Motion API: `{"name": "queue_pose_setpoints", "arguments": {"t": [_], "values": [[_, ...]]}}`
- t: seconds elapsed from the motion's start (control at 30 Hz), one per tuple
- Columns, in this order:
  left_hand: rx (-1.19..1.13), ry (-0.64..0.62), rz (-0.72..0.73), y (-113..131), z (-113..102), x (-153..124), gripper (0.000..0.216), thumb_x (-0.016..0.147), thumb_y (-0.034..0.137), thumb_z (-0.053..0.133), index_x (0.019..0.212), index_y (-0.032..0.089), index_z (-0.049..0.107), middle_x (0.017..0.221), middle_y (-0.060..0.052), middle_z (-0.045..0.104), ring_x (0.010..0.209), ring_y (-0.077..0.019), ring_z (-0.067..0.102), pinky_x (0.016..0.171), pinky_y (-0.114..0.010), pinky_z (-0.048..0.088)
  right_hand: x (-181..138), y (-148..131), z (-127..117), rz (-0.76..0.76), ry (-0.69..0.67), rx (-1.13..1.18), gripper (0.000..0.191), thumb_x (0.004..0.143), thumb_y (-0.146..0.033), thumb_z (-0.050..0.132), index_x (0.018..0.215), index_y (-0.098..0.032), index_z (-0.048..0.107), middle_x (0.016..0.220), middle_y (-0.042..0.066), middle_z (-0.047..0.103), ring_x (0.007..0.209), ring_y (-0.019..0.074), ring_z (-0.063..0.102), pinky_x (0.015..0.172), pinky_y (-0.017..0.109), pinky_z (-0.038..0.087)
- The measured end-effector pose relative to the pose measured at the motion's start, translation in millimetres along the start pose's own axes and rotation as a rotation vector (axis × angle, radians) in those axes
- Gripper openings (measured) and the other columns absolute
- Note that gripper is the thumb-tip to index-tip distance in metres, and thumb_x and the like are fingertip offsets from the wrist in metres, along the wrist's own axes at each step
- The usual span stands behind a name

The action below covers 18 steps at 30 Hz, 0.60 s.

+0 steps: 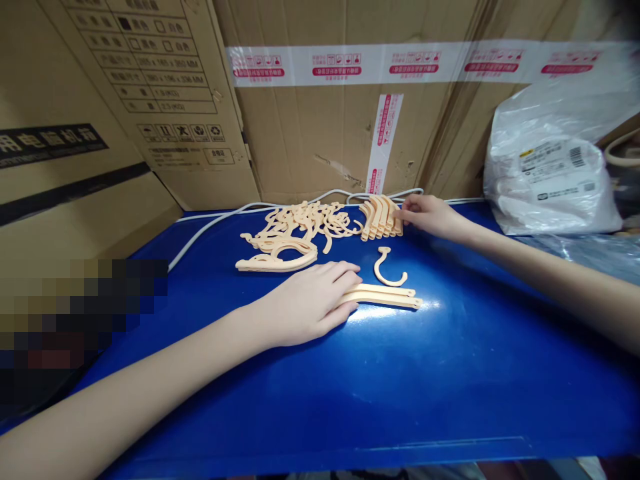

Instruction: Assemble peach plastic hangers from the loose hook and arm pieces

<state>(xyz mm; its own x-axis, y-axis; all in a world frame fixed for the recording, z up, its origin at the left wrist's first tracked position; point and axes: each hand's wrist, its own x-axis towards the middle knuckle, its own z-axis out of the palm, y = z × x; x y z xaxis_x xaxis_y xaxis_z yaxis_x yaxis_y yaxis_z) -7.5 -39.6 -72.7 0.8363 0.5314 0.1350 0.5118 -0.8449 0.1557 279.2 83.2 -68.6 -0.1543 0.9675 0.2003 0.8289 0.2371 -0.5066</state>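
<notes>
My left hand [320, 300] lies over two cream plastic hanger arms [383, 297] on the blue table, its fingers closed round their left ends. Their right ends stick out, each with a small hole. At the back, the fingertips of my right hand [420, 213] are closed on the right end of a row of stacked hanger arms [380, 217]. Between the hands lies a loose hanger hook [387, 268]. Behind my left hand is a folded hanger piece [277, 262], in front of a tangled pile of hanger hooks [310, 220].
A white cable [200, 230] runs along the back of the blue table [425, 387]. Cardboard boxes [310, 140] wall off the back and left. At the back right sits a white plastic bag [550, 173] with labels.
</notes>
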Motion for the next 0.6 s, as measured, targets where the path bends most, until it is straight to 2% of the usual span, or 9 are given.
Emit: {"name": "queue_pose_setpoints", "arguments": {"t": [0.27,0.37,0.5,0.6], "values": [[0.000,0.000,0.002,-0.5,-0.4,-0.1,0.034,0.098,0.034,0.033,0.118,0.015,0.054,0.132,-0.013,0.050,0.120,-0.0243,0.048,0.102,-0.040,0.039,-1.5,-1.8,7.2,-0.045,-0.034,0.127,0.028,0.082,-0.047,0.054,0.075,-0.020,0.051,0.074,0.003,0.064,0.055,0.0117,0.048,0.055,0.026,0.037],[-0.002,0.002,0.000,-1.1,0.3,-0.2,0.034,0.098,0.034,0.033,0.119,0.015,0.053,0.133,-0.012,0.050,0.120,-0.0242,0.049,0.101,-0.039,0.039,-4.4,-4.3,5.9,-0.055,-0.007,0.094,0.026,0.084,-0.044,0.051,0.075,-0.020,0.051,0.072,0.003,0.062,0.058,0.0131,0.048,0.056,0.026,0.035],[-0.016,0.016,0.003,-1.2,0.5,0.2,0.033,0.098,0.034,0.034,0.118,0.016,0.053,0.132,-0.012,0.051,0.119,-0.0247,0.049,0.101,-0.040,0.040,-11.2,-9.9,2.7,-0.163,0.114,-0.048,0.025,0.086,-0.042,0.047,0.074,-0.020,0.051,0.066,0.001,0.054,0.061,0.0142,0.047,0.058,0.027,0.032],[-0.022,0.025,0.008,-0.5,0.4,0.6,0.033,0.098,0.034,0.034,0.117,0.016,0.054,0.131,-0.013,0.051,0.119,-0.0251,0.049,0.100,-0.041,0.040,-20.1,-19.8,0.1,-0.283,0.071,-0.066,0.026,0.087,-0.043,0.047,0.077,-0.019,0.051,0.062,-0.001,0.050,0.057,0.0126,0.043,0.056,0.026,0.030]]}}
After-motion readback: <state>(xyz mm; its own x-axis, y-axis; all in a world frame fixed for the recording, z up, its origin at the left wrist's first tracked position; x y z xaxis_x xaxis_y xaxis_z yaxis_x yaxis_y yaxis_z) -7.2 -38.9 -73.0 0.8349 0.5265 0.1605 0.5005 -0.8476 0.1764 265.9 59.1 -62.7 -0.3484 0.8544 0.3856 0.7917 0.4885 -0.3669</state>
